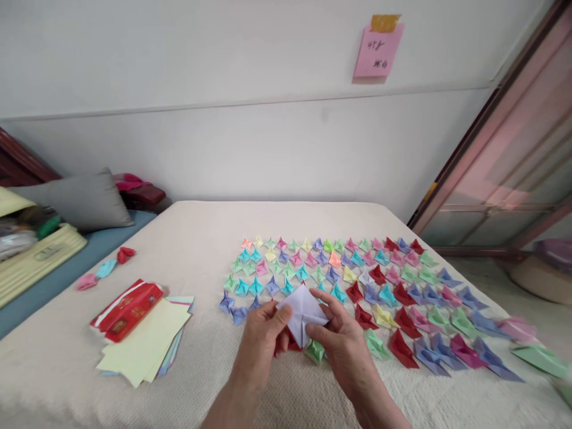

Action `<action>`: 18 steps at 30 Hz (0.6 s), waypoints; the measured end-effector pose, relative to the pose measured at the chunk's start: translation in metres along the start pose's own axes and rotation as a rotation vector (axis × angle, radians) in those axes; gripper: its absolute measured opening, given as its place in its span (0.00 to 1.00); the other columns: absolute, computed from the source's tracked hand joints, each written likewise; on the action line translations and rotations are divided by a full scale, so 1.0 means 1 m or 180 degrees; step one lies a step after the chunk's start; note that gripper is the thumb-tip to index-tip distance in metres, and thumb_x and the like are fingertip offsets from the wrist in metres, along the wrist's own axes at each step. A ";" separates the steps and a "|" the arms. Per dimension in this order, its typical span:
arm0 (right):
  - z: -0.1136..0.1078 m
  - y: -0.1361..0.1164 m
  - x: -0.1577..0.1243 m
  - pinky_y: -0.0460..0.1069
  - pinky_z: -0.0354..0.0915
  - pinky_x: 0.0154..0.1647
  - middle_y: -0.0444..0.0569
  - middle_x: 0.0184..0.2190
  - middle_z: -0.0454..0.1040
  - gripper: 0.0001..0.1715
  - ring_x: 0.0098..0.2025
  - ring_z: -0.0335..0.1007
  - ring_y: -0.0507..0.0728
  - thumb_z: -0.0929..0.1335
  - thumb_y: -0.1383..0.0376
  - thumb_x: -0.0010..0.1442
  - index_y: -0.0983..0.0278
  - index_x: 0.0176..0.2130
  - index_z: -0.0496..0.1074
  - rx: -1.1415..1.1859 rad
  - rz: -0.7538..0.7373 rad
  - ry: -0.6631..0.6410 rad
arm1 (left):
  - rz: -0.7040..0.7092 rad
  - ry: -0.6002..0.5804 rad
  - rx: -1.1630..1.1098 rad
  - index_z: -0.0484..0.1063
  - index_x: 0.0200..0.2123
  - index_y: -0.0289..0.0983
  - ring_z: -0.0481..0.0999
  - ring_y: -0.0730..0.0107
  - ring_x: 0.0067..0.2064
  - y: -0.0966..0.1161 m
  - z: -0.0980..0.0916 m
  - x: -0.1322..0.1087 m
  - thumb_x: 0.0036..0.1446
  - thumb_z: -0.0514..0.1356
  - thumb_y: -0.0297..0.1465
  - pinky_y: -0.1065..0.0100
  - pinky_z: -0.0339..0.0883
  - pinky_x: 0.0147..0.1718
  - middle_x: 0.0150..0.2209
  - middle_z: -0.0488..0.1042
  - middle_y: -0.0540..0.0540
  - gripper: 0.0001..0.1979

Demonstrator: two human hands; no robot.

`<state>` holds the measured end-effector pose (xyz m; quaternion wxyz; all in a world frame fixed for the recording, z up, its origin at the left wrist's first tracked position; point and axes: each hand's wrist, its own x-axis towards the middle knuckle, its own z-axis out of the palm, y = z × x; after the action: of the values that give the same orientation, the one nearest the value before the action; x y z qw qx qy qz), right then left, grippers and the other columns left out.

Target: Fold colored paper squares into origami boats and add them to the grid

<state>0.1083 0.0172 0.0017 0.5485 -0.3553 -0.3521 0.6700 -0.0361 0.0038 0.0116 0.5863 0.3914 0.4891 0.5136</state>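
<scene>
A pale lavender folded paper (302,313), diamond-shaped with creases meeting near its middle, is held up between both hands. My left hand (264,333) grips its left edge, the thumb lying on the front face. On the right side, my right hand (340,335) has its thumb on the lower part and its fingers behind the edge. Rows of small folded paper figures in many colours (378,274) spread over the cream cover behind and to the right. A green folded figure (315,351) and red ones show just below the held paper, partly hidden by my hands.
On the left lie a red packet (129,310), a stack of coloured paper sheets (145,345) and several small crumpled-looking pieces (106,269). A grey pillow (89,199) and a yellow box (40,262) stand farther left. A pink note (379,50) is taped to the wall.
</scene>
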 end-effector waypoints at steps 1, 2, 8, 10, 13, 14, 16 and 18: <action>0.000 0.001 0.000 0.49 0.64 0.34 0.47 0.39 0.78 0.30 0.34 0.72 0.55 0.75 0.73 0.47 0.56 0.50 0.73 -0.0030 -0.0032 -0.0001 | -0.0103 -0.0119 -0.0015 0.72 0.25 0.35 0.55 0.78 0.15 0.001 0.001 0.000 0.52 0.65 0.42 0.72 0.46 0.17 0.12 0.62 0.55 0.16; -0.001 0.001 0.001 0.49 0.64 0.34 0.47 0.40 0.78 0.30 0.35 0.71 0.55 0.75 0.73 0.47 0.56 0.50 0.73 -0.0066 -0.0068 0.0014 | -0.0199 -0.0201 0.0004 0.74 0.27 0.34 0.55 0.79 0.16 0.002 0.002 0.000 0.49 0.67 0.38 0.72 0.45 0.17 0.13 0.64 0.54 0.13; 0.002 -0.002 -0.003 0.48 0.63 0.33 0.47 0.41 0.79 0.27 0.35 0.71 0.55 0.75 0.71 0.46 0.56 0.47 0.75 -0.0179 -0.0106 0.0105 | -0.0253 -0.0097 0.0174 0.73 0.21 0.34 0.52 0.79 0.16 0.009 0.010 -0.003 0.45 0.65 0.32 0.72 0.44 0.18 0.12 0.59 0.56 0.07; 0.003 -0.004 -0.003 0.49 0.64 0.34 0.47 0.39 0.79 0.26 0.35 0.72 0.56 0.76 0.69 0.47 0.56 0.47 0.75 -0.0175 -0.0088 0.0114 | -0.0238 -0.0096 0.0286 0.72 0.20 0.35 0.52 0.79 0.17 0.010 0.010 -0.004 0.46 0.64 0.31 0.71 0.44 0.18 0.13 0.59 0.56 0.07; 0.003 -0.001 -0.002 0.50 0.65 0.37 0.47 0.40 0.79 0.26 0.38 0.73 0.57 0.76 0.68 0.47 0.56 0.47 0.75 -0.0212 -0.0113 0.0199 | -0.0223 -0.0169 0.0567 0.70 0.20 0.35 0.52 0.78 0.17 0.010 0.011 -0.004 0.46 0.62 0.29 0.71 0.44 0.18 0.14 0.61 0.55 0.07; 0.003 0.000 -0.001 0.50 0.66 0.38 0.47 0.41 0.79 0.26 0.39 0.73 0.58 0.76 0.69 0.47 0.57 0.47 0.75 -0.0240 -0.0121 0.0223 | -0.0215 -0.0179 0.0654 0.70 0.19 0.35 0.52 0.78 0.17 0.010 0.011 -0.004 0.46 0.62 0.29 0.71 0.44 0.18 0.14 0.60 0.55 0.07; 0.003 0.004 -0.001 0.50 0.66 0.39 0.47 0.42 0.79 0.27 0.40 0.73 0.57 0.75 0.70 0.46 0.57 0.47 0.75 -0.0255 -0.0127 0.0260 | -0.0180 -0.0181 0.0774 0.68 0.18 0.36 0.51 0.78 0.17 0.009 0.012 -0.005 0.46 0.61 0.28 0.71 0.44 0.18 0.13 0.57 0.57 0.08; 0.002 0.006 -0.001 0.49 0.65 0.38 0.46 0.41 0.79 0.26 0.38 0.72 0.56 0.75 0.71 0.46 0.58 0.46 0.74 -0.0184 -0.0107 0.0285 | -0.0152 -0.0219 0.0828 0.66 0.17 0.36 0.50 0.78 0.17 0.007 0.013 -0.005 0.46 0.61 0.28 0.70 0.43 0.18 0.13 0.56 0.57 0.09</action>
<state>0.1034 0.0147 -0.0023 0.5644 -0.3947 -0.3523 0.6337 -0.0255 0.0011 0.0222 0.5591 0.4697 0.5404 0.4180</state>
